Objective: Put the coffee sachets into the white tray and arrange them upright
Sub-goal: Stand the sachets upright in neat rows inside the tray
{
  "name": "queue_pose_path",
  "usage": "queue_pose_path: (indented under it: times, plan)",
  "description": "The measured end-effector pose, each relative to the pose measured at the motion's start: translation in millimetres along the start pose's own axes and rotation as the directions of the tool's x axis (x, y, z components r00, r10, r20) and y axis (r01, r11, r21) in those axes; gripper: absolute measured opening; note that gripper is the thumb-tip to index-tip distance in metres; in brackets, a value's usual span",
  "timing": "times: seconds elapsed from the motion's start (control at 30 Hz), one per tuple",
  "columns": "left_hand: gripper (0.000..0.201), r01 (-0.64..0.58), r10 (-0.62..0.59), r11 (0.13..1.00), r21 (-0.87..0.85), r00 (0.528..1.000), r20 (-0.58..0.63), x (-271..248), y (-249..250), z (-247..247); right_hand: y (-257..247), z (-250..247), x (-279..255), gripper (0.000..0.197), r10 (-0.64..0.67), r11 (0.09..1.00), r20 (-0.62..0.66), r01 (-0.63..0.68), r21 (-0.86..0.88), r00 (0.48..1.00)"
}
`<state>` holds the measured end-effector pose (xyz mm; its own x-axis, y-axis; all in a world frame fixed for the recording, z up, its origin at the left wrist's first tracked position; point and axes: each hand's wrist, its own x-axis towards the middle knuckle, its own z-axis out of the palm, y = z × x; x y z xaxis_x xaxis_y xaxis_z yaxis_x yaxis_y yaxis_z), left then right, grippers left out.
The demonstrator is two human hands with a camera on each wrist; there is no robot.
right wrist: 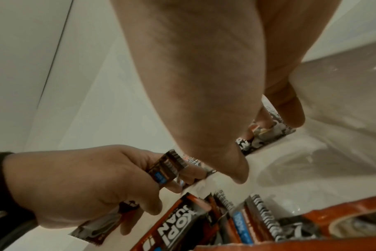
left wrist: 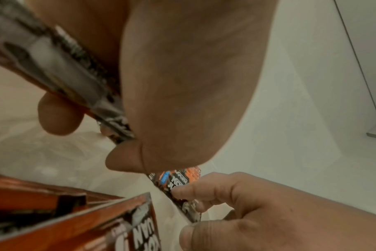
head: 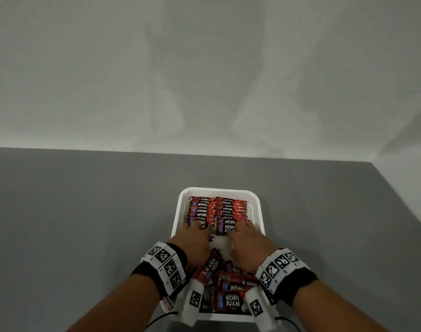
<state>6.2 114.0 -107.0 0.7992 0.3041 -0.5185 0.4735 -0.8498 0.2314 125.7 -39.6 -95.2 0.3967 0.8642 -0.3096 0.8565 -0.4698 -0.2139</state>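
A white tray point(head: 219, 190) sits on the table. Two rows of red Kopi Juan sachets point(head: 216, 209) stand upright in its far half, and a loose pile of sachets point(head: 228, 283) fills the near half. Both hands are inside the tray at the near end of the rows. My left hand point(head: 196, 227) pinches a sachet point(left wrist: 60, 64) between thumb and fingers at the left row. My right hand point(head: 240, 227) pinches another sachet point(right wrist: 266, 137) at the right row. My palms hide the bare tray floor between rows and pile.
The tray rests on a grey table point(head: 85, 224) with open surface to its left, right and beyond it. A white wall point(head: 204, 68) runs along the table's far edge and meets a side wall at the right.
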Motion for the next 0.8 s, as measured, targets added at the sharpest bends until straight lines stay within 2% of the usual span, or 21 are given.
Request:
queue_pose_path:
  times: [0.2, 0.3, 0.37, 0.43, 0.47, 0.5, 0.53, 0.6, 0.67, 0.73, 0.8]
  plan:
    - [0.07, -0.004, 0.005, 0.999, -0.043, 1.0, 0.009, -4, 1, -5, -1, -2, 0, 0.036, 0.003, 1.0, 0.008, -0.004, 0.011, 1.0]
    - [0.074, 0.024, -0.022, 0.991, -0.13, 1.0, 0.015, -12, 4, -13, -1, -4, -2, 0.035, 0.003, 1.0, 0.019, -0.003, 0.006, 1.0]
    - [0.053, 0.039, -0.043, 0.971, -0.234, 0.999, -0.012, -17, 6, -19, -2, -5, -3, 0.034, 0.006, 1.0, 0.021, -0.007, 0.01, 1.0]
    - [0.017, 0.021, -0.074, 0.912, -0.41, 0.991, -0.114, -24, 9, -27, -1, -7, -4, 0.033, 0.001, 0.999, 0.028, -0.002, 0.036, 1.0]
    - [0.018, -0.001, -0.093, 0.873, -0.488, 0.981, -0.17, -27, 12, -32, 0, -8, -4, 0.033, 0.0, 0.998, 0.033, -0.002, 0.065, 0.999]
    - [0.024, -0.021, -0.121, 0.813, -0.581, 0.971, -0.204, -32, 13, -38, 0, -12, -5, 0.032, -0.002, 0.994, 0.032, -0.001, 0.105, 0.999]
    - [0.026, -0.031, -0.16, 0.713, -0.701, 0.966, -0.206, -35, 13, -41, -1, -16, -4, 0.03, -0.009, 0.987, 0.017, 0.006, 0.158, 1.0]
    - [0.027, -0.094, -0.188, 0.426, -0.9, 0.964, -0.19, -41, 14, -46, -5, -27, -3, 0.023, -0.023, 0.955, -0.087, 0.048, 0.292, 0.996]
    - [0.025, -0.213, -0.162, 0.186, -0.959, 0.956, -0.244, -44, 15, -49, -15, -44, -3, 0.019, 0.044, 0.872, -0.203, 0.061, 0.486, 0.978]
    - [0.019, -0.301, -0.171, 0.058, -0.952, 0.936, -0.307, -44, 18, -51, -26, -58, -4, 0.017, 0.095, 0.719, -0.21, 0.078, 0.69, 0.973]
    - [0.014, -0.356, -0.216, -0.037, -0.934, 0.915, -0.34, -43, 23, -55, -33, -64, -2, 0.017, 0.103, 0.578, -0.196, 0.102, 0.809, 0.975]
